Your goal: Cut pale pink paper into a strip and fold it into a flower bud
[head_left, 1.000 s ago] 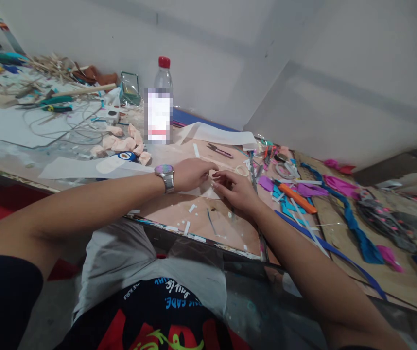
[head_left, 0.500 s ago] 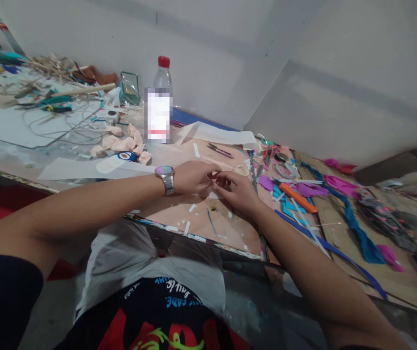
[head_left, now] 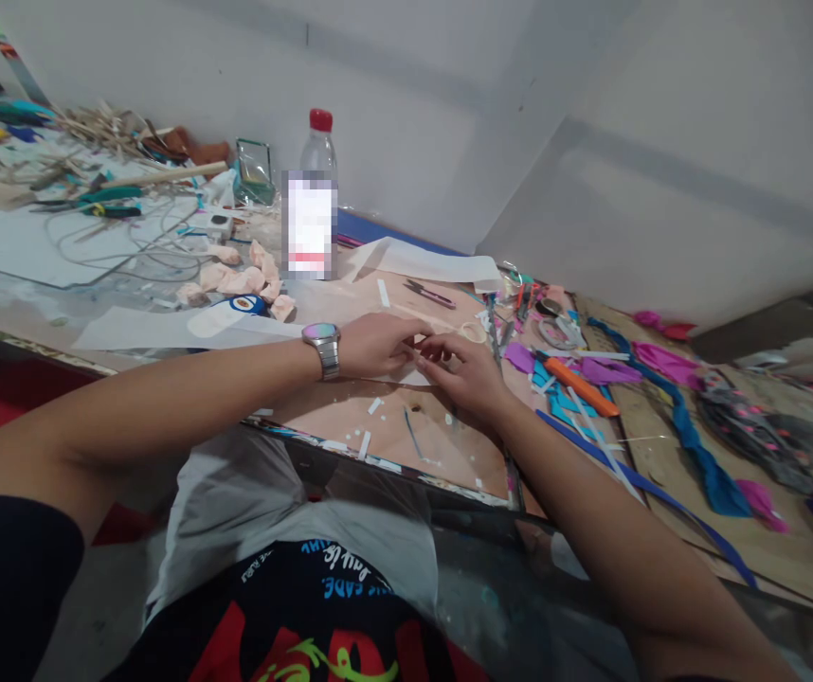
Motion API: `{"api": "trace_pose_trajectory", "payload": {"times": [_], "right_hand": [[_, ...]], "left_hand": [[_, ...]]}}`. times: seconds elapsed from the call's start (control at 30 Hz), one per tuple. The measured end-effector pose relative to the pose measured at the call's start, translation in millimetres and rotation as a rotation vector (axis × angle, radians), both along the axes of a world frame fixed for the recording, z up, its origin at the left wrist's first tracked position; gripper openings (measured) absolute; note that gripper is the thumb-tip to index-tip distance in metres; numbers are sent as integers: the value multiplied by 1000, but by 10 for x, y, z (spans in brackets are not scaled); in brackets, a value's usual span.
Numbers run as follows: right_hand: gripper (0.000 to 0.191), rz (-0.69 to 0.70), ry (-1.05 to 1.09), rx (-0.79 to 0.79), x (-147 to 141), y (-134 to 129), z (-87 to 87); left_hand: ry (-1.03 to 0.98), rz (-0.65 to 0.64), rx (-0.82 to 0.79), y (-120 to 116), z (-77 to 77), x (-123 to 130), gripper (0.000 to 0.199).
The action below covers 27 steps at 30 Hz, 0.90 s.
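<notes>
My left hand (head_left: pixel 382 346), with a metal watch (head_left: pixel 322 349) on its wrist, rests over a white paper strip (head_left: pixel 271 329) on the board. Its fingers are bent and closed at the tips. My right hand (head_left: pixel 463 369) meets it from the right, fingers curled and thumb against them. Whatever lies between the fingertips is too small to make out. Just beyond the hands are small thread snips (head_left: pixel 429 294) and a pale ring (head_left: pixel 473 332). White paper scraps (head_left: pixel 365 444) lie on the board nearer to me.
A red-capped bottle (head_left: pixel 319 152) stands behind, beside crumpled peach pieces (head_left: pixel 236 279). At the right lie an orange cutter (head_left: pixel 581 385), a blue strip (head_left: pixel 648 488) and coloured scraps. Pliers (head_left: pixel 112 210), wire and sticks cover the left side. The table's front edge (head_left: pixel 406 471) is close to me.
</notes>
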State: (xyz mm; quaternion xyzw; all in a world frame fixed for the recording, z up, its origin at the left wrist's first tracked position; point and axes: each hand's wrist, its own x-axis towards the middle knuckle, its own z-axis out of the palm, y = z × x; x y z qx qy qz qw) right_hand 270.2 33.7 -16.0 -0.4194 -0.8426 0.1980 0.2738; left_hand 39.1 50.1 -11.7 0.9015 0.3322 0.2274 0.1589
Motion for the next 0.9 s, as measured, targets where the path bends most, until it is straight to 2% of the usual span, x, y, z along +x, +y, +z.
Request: {"api": "trace_pose_trajectory", "payload": {"times": [0.37,0.47,0.57,0.67,0.9], "right_hand": [[28,-44,19,19,-11,-11,2],[27,-61,25,23,-12,-13,-2],[28,-66,27,18,-9,-13,-11],[28,-61,34,17,-7,-16,-16],[33,-32,50,46,-6,-13,-1]], "left_hand": [[-40,64,-20,25,10,-12,41],[-49,115,-35,39,0,-15,43],[-43,165,-38,46,3,-17,36],[-31,156,-51,40,21,-14,29],[-61,135,-103,14,51,-9,34]]}}
